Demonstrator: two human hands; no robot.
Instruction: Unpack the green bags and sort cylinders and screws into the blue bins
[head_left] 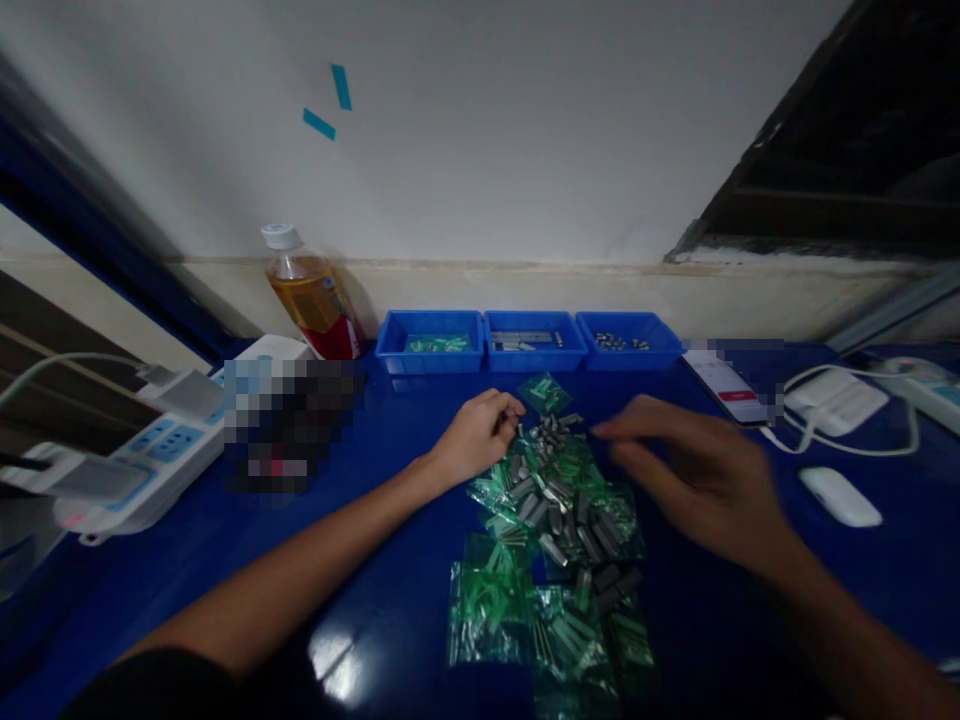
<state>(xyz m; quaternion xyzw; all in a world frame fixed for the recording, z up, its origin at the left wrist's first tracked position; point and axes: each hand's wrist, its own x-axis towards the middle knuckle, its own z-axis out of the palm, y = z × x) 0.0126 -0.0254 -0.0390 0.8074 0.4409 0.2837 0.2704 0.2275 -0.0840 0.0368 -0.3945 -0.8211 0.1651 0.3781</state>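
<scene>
With 12 o'clock toward the wall and the clock centred on the heap, clear green bags point(491, 612) lie on the blue table point(405, 425), some holding thin strips. Loose grey pieces point(589, 535) are strewn over them, mostly toward the centre; several bags spread out at 6 and 7 o'clock. 1 small green bag point(544, 392), with pale slender pieces inside, lies at 12 o'clock.

Beyond it, 3 blue bins stand side by side. The left bin point(429, 365), at 11 o'clock, holds green pieces; the middle bin point(537, 361), at 12 o'clock, holds long thin metal pieces; the right bin point(637, 358), at 1 o'clock, holds short silvery pieces.

The left hand point(480, 432) is at the heap's 10 o'clock edge, fingers curled in; I cannot tell whether they pinch anything. The right hand point(697, 485), blurred, is at 3 o'clock, its thumb and forefinger a little apart, with nothing visible between them.

A white-capped bottle point(311, 295) at 10 o'clock contains amber liquid. A power strip point(161, 440) lies at 9 o'clock, a phone point(726, 385) at 2 o'clock.
</scene>
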